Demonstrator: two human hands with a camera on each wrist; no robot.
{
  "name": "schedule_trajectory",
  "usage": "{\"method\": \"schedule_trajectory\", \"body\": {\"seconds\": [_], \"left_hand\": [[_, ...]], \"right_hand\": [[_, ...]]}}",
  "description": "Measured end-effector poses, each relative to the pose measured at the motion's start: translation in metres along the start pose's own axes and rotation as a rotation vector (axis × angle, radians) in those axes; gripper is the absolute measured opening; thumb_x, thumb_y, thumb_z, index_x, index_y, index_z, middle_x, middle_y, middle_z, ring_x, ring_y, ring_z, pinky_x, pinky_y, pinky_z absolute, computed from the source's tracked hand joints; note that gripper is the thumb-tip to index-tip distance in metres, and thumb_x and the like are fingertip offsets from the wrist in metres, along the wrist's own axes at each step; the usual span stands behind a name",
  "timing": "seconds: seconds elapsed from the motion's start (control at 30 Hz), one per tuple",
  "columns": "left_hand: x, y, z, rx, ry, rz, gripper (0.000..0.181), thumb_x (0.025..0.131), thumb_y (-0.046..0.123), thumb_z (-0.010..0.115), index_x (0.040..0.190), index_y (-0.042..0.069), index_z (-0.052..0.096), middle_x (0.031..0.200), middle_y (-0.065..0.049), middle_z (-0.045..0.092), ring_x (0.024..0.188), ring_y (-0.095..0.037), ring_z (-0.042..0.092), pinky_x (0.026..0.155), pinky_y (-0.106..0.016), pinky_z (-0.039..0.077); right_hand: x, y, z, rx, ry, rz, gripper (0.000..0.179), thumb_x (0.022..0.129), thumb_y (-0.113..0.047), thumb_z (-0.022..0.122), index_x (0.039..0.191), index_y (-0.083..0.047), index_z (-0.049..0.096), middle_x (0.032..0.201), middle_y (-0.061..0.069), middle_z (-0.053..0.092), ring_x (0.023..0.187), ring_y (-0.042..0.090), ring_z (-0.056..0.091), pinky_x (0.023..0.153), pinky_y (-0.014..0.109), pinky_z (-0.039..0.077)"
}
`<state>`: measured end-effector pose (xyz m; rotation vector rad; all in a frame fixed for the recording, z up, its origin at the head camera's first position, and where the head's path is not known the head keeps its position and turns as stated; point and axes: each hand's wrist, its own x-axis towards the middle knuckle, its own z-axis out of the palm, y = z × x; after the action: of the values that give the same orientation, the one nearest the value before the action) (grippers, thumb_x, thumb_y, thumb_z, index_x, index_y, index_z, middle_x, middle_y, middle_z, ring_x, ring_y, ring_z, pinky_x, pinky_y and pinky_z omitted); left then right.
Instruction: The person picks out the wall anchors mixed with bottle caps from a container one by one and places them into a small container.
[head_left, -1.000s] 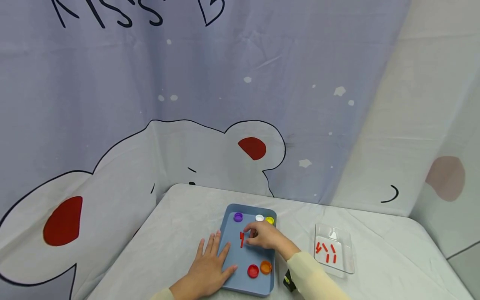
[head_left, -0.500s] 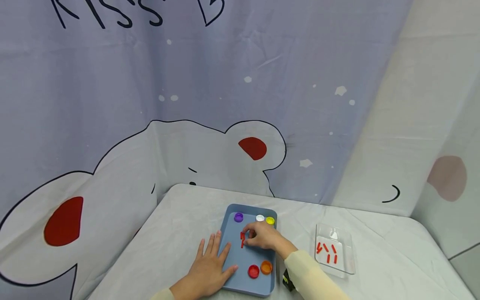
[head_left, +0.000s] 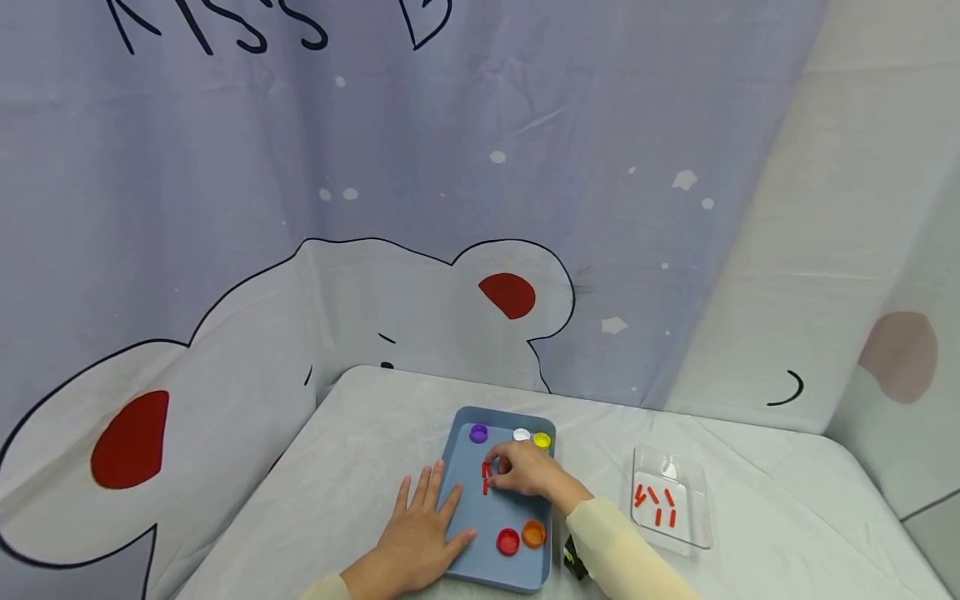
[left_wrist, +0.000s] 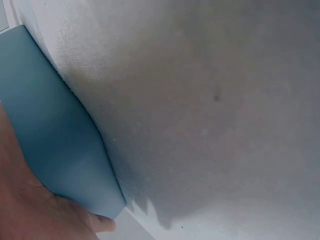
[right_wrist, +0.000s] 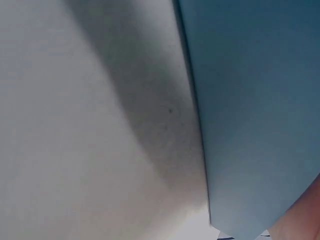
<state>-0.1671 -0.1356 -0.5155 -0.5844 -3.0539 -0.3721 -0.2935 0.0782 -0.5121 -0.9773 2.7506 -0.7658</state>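
On the blue-grey tray (head_left: 468, 557) in the head view, short red sticks (head_left: 485, 487) lie in a small figure near the middle. My right hand (head_left: 531, 472) reaches over the tray from the right, thumb and forefinger pinching a slanted red stick (head_left: 490, 469) beside the upright ones. My left hand (head_left: 412, 540) lies with fingers spread over the tray's left edge, its thumb reaching inside. In the left wrist view, part of the left hand (left_wrist: 40, 215) shows against the tray's wall (left_wrist: 60, 135). The right wrist view catches only a sliver of the right hand (right_wrist: 302, 215).
Purple (head_left: 478, 433), white (head_left: 521, 435) and yellow (head_left: 542, 441) round caps sit at the tray's far end; red (head_left: 507, 542) and orange (head_left: 533, 534) ones sit near its front. A clear box (head_left: 697, 517) with several red sticks stands right. A black object (head_left: 573, 560) lies by the right sleeve.
My right fingers have brought a red stick in beside the upper end of the figure, where it now slants. The left hand has stayed in place on the tray edge.
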Motion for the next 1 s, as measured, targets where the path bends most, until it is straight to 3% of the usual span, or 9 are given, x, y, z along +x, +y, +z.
{"method": "schedule_trajectory", "body": {"seconds": [1.0], "left_hand": [[0.0037,-0.0046,0.0078,0.041,-0.009,-0.018,0.078,0.1,0.066,0.042,0.15,0.007,0.049,0.164,-0.025,0.023,0.151,-0.046,0.02,0.116,-0.068,0.012]], "right_hand": [[0.0036,0.0023,-0.0004,0.018,-0.005,-0.002,0.02,0.086,-0.023,0.082,0.102,-0.012,0.074,0.067,-0.008,0.055,0.061,0.005,0.048,0.059,0.023,0.042]]}}
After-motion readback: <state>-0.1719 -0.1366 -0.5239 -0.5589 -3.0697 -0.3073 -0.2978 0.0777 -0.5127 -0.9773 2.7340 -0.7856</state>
